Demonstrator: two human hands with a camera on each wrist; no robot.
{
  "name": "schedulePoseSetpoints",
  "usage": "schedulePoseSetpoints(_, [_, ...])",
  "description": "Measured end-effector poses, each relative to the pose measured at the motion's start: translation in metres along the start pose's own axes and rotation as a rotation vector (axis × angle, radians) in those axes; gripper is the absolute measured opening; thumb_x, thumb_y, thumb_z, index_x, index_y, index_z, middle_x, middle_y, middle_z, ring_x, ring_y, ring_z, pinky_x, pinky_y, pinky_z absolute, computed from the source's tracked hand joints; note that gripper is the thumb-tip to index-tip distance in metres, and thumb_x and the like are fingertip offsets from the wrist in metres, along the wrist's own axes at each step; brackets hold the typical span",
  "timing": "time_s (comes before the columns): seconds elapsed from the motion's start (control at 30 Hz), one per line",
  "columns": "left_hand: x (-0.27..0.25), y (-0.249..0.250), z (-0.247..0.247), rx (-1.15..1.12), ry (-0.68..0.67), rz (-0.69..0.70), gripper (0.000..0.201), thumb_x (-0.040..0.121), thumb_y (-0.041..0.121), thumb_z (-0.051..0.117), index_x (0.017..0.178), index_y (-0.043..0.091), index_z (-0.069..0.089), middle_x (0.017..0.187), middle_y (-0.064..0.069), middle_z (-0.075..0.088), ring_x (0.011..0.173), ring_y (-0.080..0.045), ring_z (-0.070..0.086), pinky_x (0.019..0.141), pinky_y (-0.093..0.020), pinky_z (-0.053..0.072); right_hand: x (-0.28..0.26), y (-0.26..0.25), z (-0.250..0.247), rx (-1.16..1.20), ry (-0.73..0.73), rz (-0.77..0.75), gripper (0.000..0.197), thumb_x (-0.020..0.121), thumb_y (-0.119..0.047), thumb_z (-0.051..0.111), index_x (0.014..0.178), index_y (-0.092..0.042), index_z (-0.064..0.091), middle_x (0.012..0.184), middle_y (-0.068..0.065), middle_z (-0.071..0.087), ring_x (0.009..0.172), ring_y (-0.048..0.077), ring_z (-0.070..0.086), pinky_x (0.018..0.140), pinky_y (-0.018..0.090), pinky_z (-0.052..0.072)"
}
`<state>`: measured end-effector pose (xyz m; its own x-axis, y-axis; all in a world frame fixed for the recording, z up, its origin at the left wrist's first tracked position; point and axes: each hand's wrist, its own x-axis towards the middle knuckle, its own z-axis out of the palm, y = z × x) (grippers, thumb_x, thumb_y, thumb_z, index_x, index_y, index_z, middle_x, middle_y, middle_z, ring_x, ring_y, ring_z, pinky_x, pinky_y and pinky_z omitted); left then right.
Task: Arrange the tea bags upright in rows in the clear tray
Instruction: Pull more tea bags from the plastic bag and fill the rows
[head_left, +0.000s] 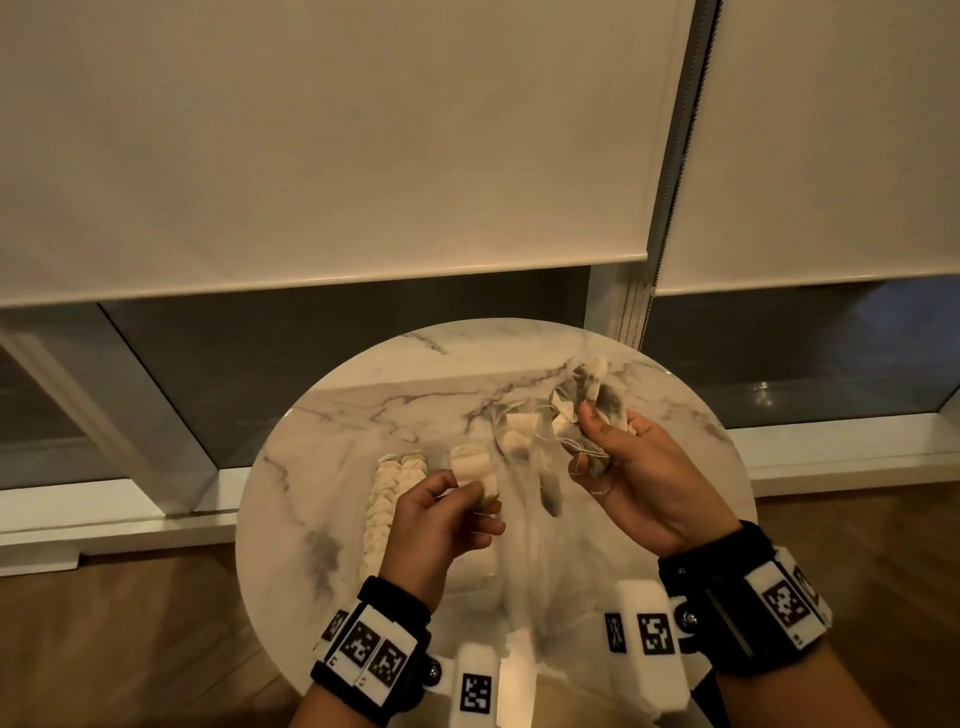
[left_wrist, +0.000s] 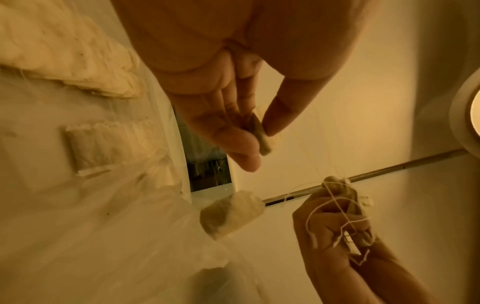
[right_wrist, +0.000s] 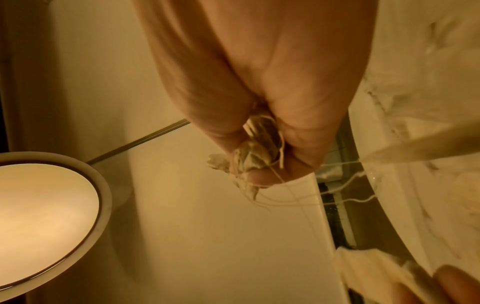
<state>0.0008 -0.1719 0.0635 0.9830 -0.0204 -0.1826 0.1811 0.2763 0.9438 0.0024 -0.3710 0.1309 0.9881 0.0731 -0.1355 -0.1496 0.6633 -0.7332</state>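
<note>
Over the round white marble-veined table (head_left: 363, 395), the left hand (head_left: 436, 525) pinches one pale paper tea bag (head_left: 475, 470) between thumb and fingertips; the right hand (head_left: 639, 478) is closed round a tangled bunch of tea bags and white strings (head_left: 582, 410) — strings run across to loose bags dangling between the two hands. The clear plastic tray (head_left: 519, 571) sits on the table under the hands, hard to make out; a row of cream tea bags (head_left: 387, 499) stands along its left side, just beside the left hand; the rest of the tray is blurred. Bare marble lies toward the far and left edges; cream roller blinds (head_left: 337, 135) hang behind the table.
</note>
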Motion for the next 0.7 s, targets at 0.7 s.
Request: schedulePoseSetpoints(0.7, [0.036, 0.003, -0.064, 0.579, 0.323, 0.061, 0.004, 0.082, 0.008, 0.07, 0.081, 0.011, 0.074, 0.073, -0.009, 0.074, 0.073, -0.025, 0.072, 0.066, -0.034, 0.058, 0.029, -0.015, 0.002, 0.101, -0.071, -0.114, 0.028, 0.087, -0.015, 0.062, 0.115, -0.009, 0.062, 0.096, 0.007, 0.068, 0.08, 0.013, 0.066, 0.068, 0.028, 0.057])
